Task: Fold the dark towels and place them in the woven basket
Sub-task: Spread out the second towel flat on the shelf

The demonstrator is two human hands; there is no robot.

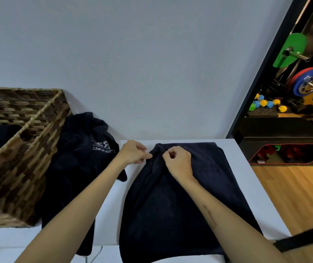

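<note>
While both hands pinch the far edge of the towel [171, 202] spread on the surface [247, 179], left hand [133, 151] and right hand [177, 161] sit close together; uneven pull may skew the fold. A second towel [76, 158] lies against the basket [28, 149], which already holds dark cloth.

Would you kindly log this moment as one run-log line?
step: folding | left hand: pinches towel edge | right hand: grips same edge | basket: left of towel
</note>
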